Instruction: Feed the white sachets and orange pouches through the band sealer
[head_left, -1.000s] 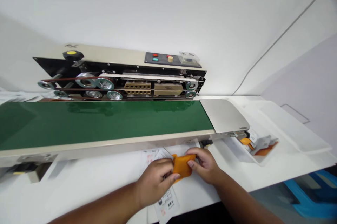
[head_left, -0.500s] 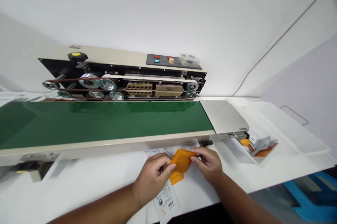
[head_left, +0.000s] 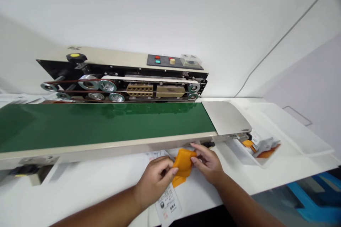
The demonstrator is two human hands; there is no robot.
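A folded orange cloth (head_left: 183, 163) is held up between my two hands, just in front of the conveyor. My left hand (head_left: 155, 179) is closed on its left edge, thumb on the near face. At the right edge, my right hand (head_left: 210, 166) pinches the cloth with the thumb against it while the index finger is lifted away. Another layer of orange hangs below the folded part. Underneath, printed white packets (head_left: 170, 204) lie on the table, partly covered by my left hand and the cloth.
A band sealer (head_left: 122, 77) with rollers stands behind its green conveyor belt (head_left: 106, 122). Right of it, a white bin (head_left: 262, 163) holds packets and orange pieces, beside a translucent tray (head_left: 298, 131). A blue stool (head_left: 306, 202) is at lower right.
My right index finger has lifted off the orange cloth, and the right hand has shifted slightly left and up. My left hand keeps its hold; the cloth's right edge looks flatter.
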